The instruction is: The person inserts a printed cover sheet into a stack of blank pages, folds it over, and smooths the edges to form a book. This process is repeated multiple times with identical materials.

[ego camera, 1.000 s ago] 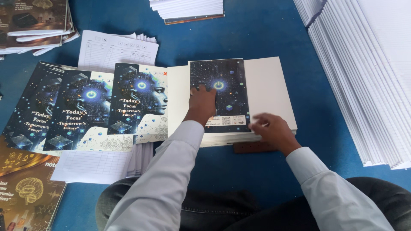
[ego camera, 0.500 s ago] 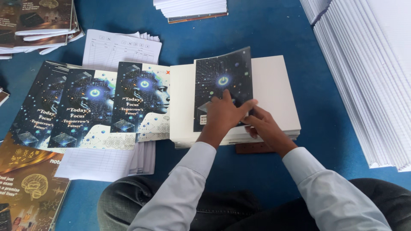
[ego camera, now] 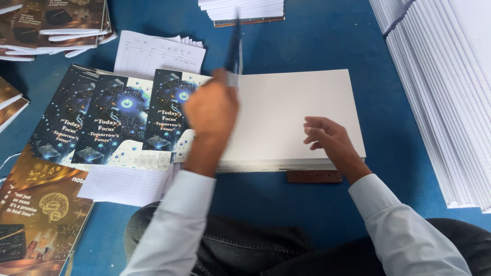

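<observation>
Edgewise, dark cover (ego camera: 234, 46) in left hand (ego camera: 210, 110)

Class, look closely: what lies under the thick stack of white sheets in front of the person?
A small brown block sticks out beneath the front edge of the stack of white sheets, on the blue surface. How far it runs underneath is hidden.

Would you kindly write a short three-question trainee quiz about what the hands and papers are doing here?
1. True or false: the right hand rests on the white stack.
2. What does the left hand lift? A) blurred cover sheet B) wooden strip C) ruled sheet
3. The table is coloured ____.

Key: 1 true; 2 A; 3 blue.
</observation>
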